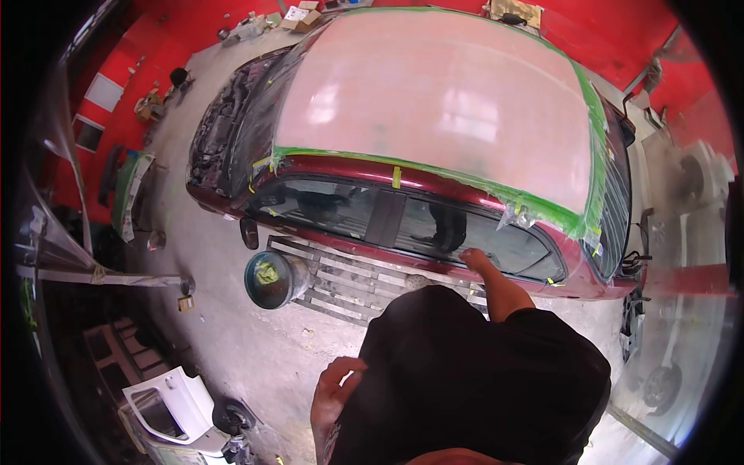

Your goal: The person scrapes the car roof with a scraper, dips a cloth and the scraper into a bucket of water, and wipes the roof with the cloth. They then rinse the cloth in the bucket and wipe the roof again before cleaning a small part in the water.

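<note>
A dark red car (341, 167) stands in front of me, its roof (418, 93) pale pink and edged with green masking tape (465, 183). My right hand (471, 257) is at the lower edge of the rear side window (496, 236); its fingers are too small to make out. Down by my left side, my left hand (338, 380) has its fingers curled, and whether it holds anything is hidden. Left of the wooden slats (349, 291) stands a dark bucket (297, 277) with a yellow-green cloth (266, 272) inside.
A white car door (194, 395) lies at the lower left near a metal post (116, 277). Plastic sheeting (682, 294) hangs on the right. Cardboard boxes (302, 17) lie by the red wall (194, 27). A side mirror (249, 232) sticks out from the car.
</note>
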The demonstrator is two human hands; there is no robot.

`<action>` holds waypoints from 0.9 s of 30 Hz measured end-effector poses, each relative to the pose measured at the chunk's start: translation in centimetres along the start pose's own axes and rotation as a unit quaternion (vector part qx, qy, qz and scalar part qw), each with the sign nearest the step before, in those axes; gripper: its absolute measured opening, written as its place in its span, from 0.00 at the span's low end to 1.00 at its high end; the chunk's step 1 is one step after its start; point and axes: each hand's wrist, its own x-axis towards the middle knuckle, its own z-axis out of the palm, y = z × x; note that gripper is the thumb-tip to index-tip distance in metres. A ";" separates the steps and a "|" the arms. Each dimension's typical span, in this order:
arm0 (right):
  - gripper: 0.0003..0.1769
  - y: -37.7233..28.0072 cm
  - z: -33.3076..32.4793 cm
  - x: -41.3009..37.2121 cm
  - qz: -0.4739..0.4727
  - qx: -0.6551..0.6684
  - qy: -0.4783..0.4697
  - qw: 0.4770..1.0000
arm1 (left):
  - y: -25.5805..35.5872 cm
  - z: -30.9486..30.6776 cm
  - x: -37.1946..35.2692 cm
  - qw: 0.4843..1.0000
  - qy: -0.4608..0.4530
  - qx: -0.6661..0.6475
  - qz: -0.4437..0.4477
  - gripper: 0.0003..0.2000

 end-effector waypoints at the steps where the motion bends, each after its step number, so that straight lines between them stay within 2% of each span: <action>1: 0.23 -0.6 -0.3 -0.2 0.003 0.001 0.001 1.000 | -0.6 -0.8 -0.4 0.999 0.002 0.038 -0.039 0.07; 3: 0.22 -1.8 -1.2 -0.7 0.013 0.017 0.000 1.000 | 0.2 -1.7 -2.1 0.997 -0.008 0.048 -0.062 0.06; 4: 0.22 -1.2 -1.1 -0.3 -0.041 0.008 0.032 0.999 | 0.5 -2.3 -2.8 0.995 -0.017 0.056 -0.082 0.05; 5: 0.22 -0.9 -1.4 -0.3 -0.037 0.008 0.033 0.999 | -0.3 -3.5 -3.4 0.995 -0.020 0.057 -0.083 0.05; 7: 0.22 -0.8 -1.9 -0.2 -0.057 0.000 0.041 0.998 | -0.8 -5.1 -4.2 0.993 -0.091 -0.015 -0.074 0.06; 8: 0.22 -0.9 -2.2 -0.4 -0.028 0.018 0.042 0.999 | -0.3 -4.6 -4.8 0.984 -0.065 -0.086 -0.138 0.07; 9: 0.22 -0.8 -2.1 -0.7 -0.026 0.020 0.043 0.999 | 0.1 -4.0 -4.4 0.984 -0.066 -0.085 -0.140 0.07; 11: 0.22 -0.5 -2.0 -0.9 0.006 0.039 0.042 0.998 | 1.0 -3.0 -3.2 0.994 -0.060 0.081 -0.039 0.10; 15: 0.20 0.6 -0.9 -1.4 0.025 -0.006 0.000 1.000 | 0.0 -1.2 0.4 0.986 -0.098 0.127 0.040 0.12; 20: 0.20 0.3 0.1 -2.5 0.026 -0.011 0.017 0.999 | -1.2 -1.1 2.8 0.987 -0.099 0.123 0.002 0.11; 23: 0.21 0.0 -0.5 -1.4 -0.017 -0.066 -0.001 0.998 | -1.7 -1.0 3.5 0.990 -0.064 0.125 -0.006 0.07; 24: 0.21 0.1 -0.6 -1.1 -0.015 -0.064 0.000 0.998 | -1.1 -0.7 4.2 0.959 0.013 0.259 0.112 0.05; 25: 0.20 -0.2 -0.8 -1.0 -0.003 -0.033 0.012 0.999 | -0.3 -0.4 4.9 0.891 0.091 0.383 0.226 0.04; 27: 0.20 -0.8 -0.9 -1.1 0.011 0.003 0.026 1.000 | -0.3 -0.7 6.2 0.870 0.204 0.367 0.258 0.04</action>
